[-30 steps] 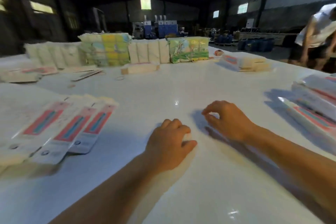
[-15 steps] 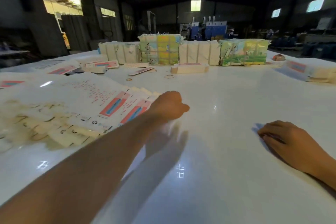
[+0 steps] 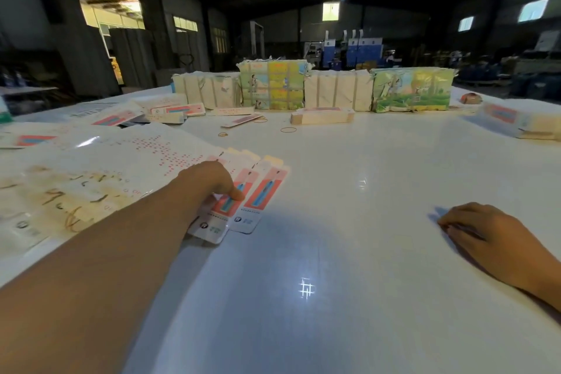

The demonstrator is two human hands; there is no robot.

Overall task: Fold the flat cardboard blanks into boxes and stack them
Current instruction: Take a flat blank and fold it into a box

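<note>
Several flat white blanks with red and blue panels lie fanned out at the left of the white table (image 3: pixel 364 222). My left hand (image 3: pixel 209 182) reaches onto the fan. Its thumb lies on top of one blank (image 3: pixel 223 209) and its curled fingers grip that blank's left side, though the fingertips are hidden. Just to the right, another blank (image 3: pixel 264 194) lies free. My right hand (image 3: pixel 491 240) rests palm down on the bare table at the right, fingers loosely bent, holding nothing.
Large printed sheets (image 3: pixel 91 167) cover the table's left side. Tied bundles (image 3: pixel 337 89) and colourful wrapped packs (image 3: pixel 411 89) line the far edge, with a small stack (image 3: pixel 321 115) before them. Rubber bands (image 3: pixel 288 130) lie loose. More stacked blanks (image 3: pixel 522 120) sit far right.
My left hand has swung left and forward from the table's middle onto the fanned blanks and taken hold of one. The view turned left. My right hand stayed resting on the table.
</note>
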